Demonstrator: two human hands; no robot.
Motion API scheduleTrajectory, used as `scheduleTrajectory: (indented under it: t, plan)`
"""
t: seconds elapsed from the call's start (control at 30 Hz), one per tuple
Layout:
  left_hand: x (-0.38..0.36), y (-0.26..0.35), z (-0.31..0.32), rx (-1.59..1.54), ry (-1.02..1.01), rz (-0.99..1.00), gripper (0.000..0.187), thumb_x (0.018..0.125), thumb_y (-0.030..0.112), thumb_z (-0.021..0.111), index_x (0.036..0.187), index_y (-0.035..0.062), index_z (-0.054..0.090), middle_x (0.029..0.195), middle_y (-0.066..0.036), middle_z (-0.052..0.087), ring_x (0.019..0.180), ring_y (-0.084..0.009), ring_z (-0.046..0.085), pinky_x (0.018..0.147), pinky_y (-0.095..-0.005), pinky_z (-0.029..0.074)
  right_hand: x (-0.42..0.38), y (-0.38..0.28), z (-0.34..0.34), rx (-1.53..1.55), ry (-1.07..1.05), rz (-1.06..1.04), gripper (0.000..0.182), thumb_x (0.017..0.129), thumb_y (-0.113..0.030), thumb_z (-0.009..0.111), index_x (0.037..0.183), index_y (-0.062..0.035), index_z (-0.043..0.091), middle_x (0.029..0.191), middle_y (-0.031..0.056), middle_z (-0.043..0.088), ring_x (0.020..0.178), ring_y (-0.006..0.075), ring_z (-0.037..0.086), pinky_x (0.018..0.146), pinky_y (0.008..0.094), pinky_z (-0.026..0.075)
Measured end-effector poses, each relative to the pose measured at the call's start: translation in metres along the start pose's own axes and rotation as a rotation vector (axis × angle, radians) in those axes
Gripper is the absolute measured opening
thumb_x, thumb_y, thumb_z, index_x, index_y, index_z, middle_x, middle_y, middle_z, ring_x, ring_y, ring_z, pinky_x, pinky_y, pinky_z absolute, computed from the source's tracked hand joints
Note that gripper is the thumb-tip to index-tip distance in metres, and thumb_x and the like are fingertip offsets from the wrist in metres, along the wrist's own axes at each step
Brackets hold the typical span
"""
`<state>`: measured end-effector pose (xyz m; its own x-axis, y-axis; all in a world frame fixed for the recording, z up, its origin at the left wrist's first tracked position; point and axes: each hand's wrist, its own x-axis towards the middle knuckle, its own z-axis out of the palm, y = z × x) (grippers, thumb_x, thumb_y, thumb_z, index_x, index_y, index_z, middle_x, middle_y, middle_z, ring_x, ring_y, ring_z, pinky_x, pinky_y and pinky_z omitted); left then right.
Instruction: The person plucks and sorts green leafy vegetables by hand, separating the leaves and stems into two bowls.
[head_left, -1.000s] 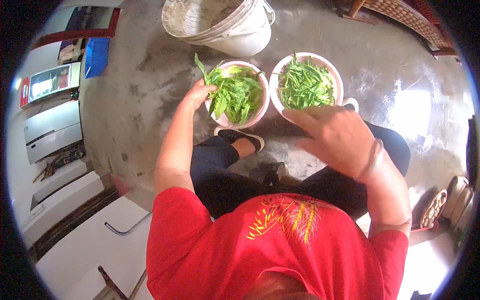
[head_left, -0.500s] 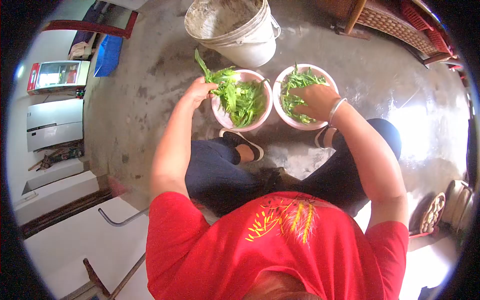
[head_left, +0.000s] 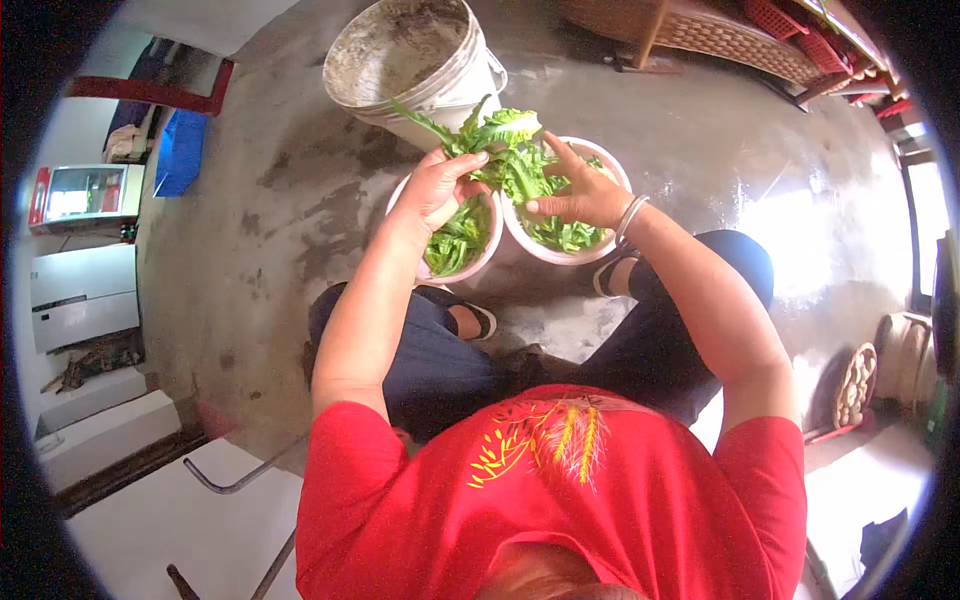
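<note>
A bunch of leafy greens [head_left: 512, 150] is held up over two pink baskets standing side by side on the floor. My left hand [head_left: 440, 187] grips the bunch above the left basket [head_left: 494, 244], which has cut greens inside. Over the right basket [head_left: 624, 178], my right hand [head_left: 582, 190] wears a bracelet and has its thumb and fingers spread around the right end of the bunch. More greens [head_left: 568, 235] lie in that right basket, partly hidden under my right hand.
A dirty white bucket [head_left: 450, 100] stands just beyond the baskets. My knees and shoes flank the near side. Woven furniture [head_left: 720, 45] is at the upper right, a blue container [head_left: 181, 152] at the upper left. A round woven tray [head_left: 855, 385] stands at the right.
My left hand has moved right with the greens, toward my right hand. My right hand has risen out of the right basket with its fingers spread. The whole view has shifted slightly.
</note>
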<state>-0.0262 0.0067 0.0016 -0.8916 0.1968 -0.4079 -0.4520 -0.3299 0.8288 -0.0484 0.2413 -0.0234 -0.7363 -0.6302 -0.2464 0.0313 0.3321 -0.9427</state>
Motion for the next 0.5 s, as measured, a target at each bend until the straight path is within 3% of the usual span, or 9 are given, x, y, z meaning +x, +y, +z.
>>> scheduleTrajectory:
  t: [0.13,0.27,0.37,0.47,0.5]
  plan:
    - [0.008,-0.012,0.023,-0.030,-0.039,-0.047,0.021,0.082,0.007,0.059,0.103,0.0080,0.060,0.096,-0.001,0.063,0.081,-0.0086,0.059,0.061,-0.0219,0.051,-0.005,0.002,-0.007,0.006,0.197,-0.052,0.110,0.065,-0.038,0.078,0.142,-0.0148,0.003,0.128,0.0280,0.039,0.096,0.0272,0.059,0.062,0.0292,0.054]
    - [0.017,-0.024,0.029,-0.103,-0.054,-0.062,0.021,0.082,0.008,0.060,0.103,0.0071,0.059,0.093,-0.002,0.062,0.082,-0.0104,0.059,0.062,-0.0240,0.052,-0.002,0.009,-0.005,-0.333,0.323,-0.226,0.103,0.067,-0.023,0.077,0.142,-0.0112,0.008,0.121,0.0237,0.048,0.095,0.0257,0.059,0.080,0.0323,0.048]
    - [0.020,-0.026,0.029,-0.152,-0.042,-0.078,0.021,0.082,0.009,0.060,0.103,0.0070,0.059,0.094,-0.002,0.062,0.082,-0.0114,0.059,0.062,-0.0251,0.053,-0.004,-0.005,-0.013,-0.295,0.259,-0.045,0.095,0.067,-0.014,0.072,0.141,-0.0091,0.013,0.111,0.0205,0.056,0.094,0.0237,0.059,0.086,0.0319,0.044]
    - [0.020,-0.028,0.028,-0.180,-0.018,-0.069,0.022,0.082,0.011,0.061,0.104,0.0068,0.058,0.097,-0.003,0.062,0.084,-0.0127,0.060,0.062,-0.0258,0.053,-0.005,-0.007,-0.028,-0.281,0.232,0.028,0.091,0.068,-0.012,0.070,0.141,-0.0093,0.016,0.104,0.0187,0.060,0.093,0.0225,0.059,0.084,0.0318,0.045]
    - [0.020,-0.030,0.028,-0.185,-0.016,-0.072,0.023,0.083,0.012,0.061,0.104,0.0067,0.058,0.098,-0.003,0.062,0.084,-0.0131,0.060,0.062,-0.0259,0.053,-0.007,-0.003,-0.029,-0.255,0.266,-0.020,0.083,0.069,-0.012,0.068,0.139,-0.0085,0.023,0.101,0.0177,0.061,0.092,0.0218,0.059,0.083,0.0309,0.045]
